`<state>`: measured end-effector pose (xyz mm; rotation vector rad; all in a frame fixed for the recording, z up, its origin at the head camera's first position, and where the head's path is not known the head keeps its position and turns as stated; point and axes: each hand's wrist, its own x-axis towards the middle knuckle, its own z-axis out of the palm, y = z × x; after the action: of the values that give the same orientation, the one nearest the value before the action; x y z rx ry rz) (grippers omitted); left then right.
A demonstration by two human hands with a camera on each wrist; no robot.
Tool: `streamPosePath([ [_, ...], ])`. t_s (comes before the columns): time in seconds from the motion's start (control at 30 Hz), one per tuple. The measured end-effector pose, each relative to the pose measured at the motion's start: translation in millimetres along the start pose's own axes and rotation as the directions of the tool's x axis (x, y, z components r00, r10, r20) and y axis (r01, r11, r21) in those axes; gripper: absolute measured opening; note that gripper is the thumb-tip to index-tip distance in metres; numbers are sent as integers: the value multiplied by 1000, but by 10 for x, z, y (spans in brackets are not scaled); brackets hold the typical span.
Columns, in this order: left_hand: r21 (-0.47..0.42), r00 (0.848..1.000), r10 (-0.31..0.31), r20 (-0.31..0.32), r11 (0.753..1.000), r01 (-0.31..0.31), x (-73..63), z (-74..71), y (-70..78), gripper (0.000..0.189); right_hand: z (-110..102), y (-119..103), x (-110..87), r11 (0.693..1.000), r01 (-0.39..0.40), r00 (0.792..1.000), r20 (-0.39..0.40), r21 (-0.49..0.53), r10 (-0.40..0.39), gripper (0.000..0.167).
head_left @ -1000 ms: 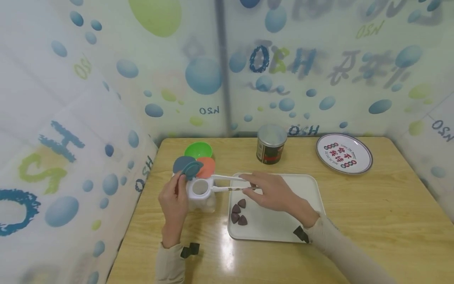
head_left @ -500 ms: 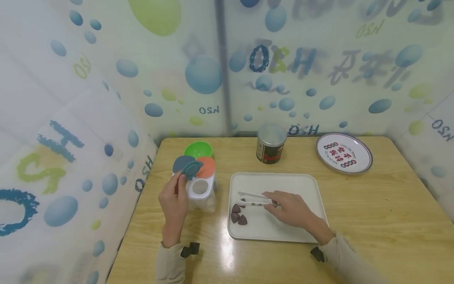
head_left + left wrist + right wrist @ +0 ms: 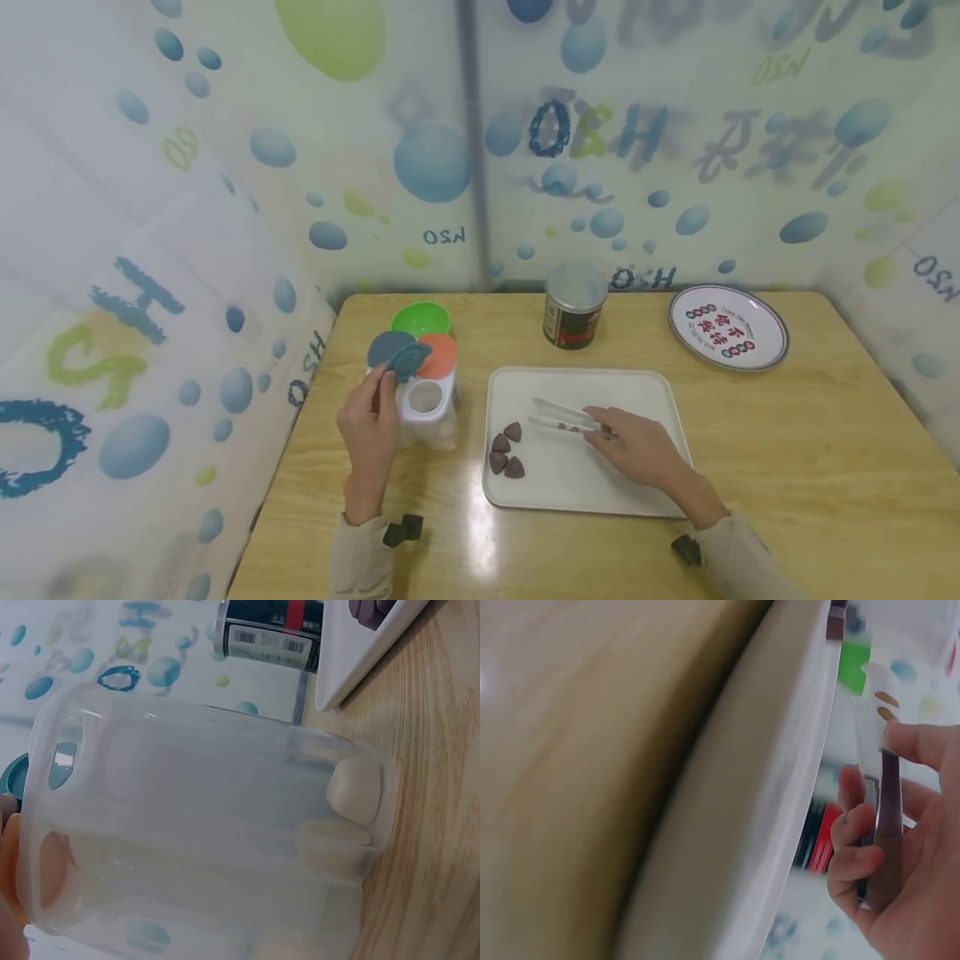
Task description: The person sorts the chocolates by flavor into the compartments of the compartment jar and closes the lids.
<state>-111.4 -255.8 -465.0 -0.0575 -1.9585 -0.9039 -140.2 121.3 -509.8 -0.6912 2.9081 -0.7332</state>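
My left hand [image 3: 369, 429] pinches the raised teal lid [image 3: 407, 362] of a clear storage container [image 3: 431, 432] with a white top. Under that lid the round opening is uncovered, while a blue-grey lid and an orange lid [image 3: 439, 357] lie behind it. Pale rounded pieces [image 3: 354, 790] rest at the container's bottom in the left wrist view. Over the white tray [image 3: 570, 487], my right hand [image 3: 637, 446] grips white-tipped tongs [image 3: 562, 426], their arms apart with nothing visible between the tips. Several dark brown triangular pieces [image 3: 513, 467] lie at the tray's left side.
Behind the container sits a green bowl [image 3: 421, 318]. A black tin with a silvery top [image 3: 574, 310] stands beyond the tray, and a white plate with red lettering [image 3: 727, 327] is at the back right. Patterned walls border the wooden table [image 3: 795, 450].
From beside the container's opening, my right hand has drawn the tongs back to the right and nearer, over the tray. The left hand stays on the teal lid.
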Motion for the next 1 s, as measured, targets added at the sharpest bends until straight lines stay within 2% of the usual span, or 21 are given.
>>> streamPosePath([
  [0.1, -27, 1000, 29, -12, 999, -30, 0, 7, 7, 14, -148, 251, -174, 994, -92, 995, -43, 56, 95, 44],
  [0.17, -35, 999, 41, -18, 999, -42, 0, 7, 13, 13, -283, 445, -314, 980, -176, 983, -40, 91, 180, 51],
  [0.33, -38, 998, 52, -38, 998, -53, -16, 19, -20, 13, -560, 1003, -720, 927, -366, 929, -17, 81, 369, 67],
  [0.43, -40, 998, 48, -40, 998, -50, -26, 26, -36, 13, -655, 1282, -960, 895, -443, 896, -9, 59, 444, 70],
  [0.5, -37, 998, 46, -40, 998, -48, -31, 30, -41, 13, -696, 1400, -1091, 881, -472, 881, -11, 42, 473, 67],
  [0.63, -46, 998, 45, -42, 998, -47, -24, 32, -22, 14, -748, 1483, -1237, 875, -484, 874, -27, 30, 485, 61],
  [0.73, -54, 998, 51, -32, 997, -53, -19, 16, -5, 13, -769, 1466, -1256, 875, -483, 875, -19, 23, 484, 58],
  [0.8, -60, 998, 55, -18, 997, -56, -17, 3, -4, 13, -774, 1445, -1247, 868, -497, 868, -2, 2, 497, 57],
  [0.9, -69, 997, 76, 15, 995, -75, -26, -14, -32, 13, -781, 1415, -1204, 850, -524, 850, 32, -52, 526, 55],
  [1.0, -99, 992, 118, 48, 989, -113, -49, -13, -73, 17, -802, 1403, -1157, 822, -562, 817, 92, -97, 569, 58],
])
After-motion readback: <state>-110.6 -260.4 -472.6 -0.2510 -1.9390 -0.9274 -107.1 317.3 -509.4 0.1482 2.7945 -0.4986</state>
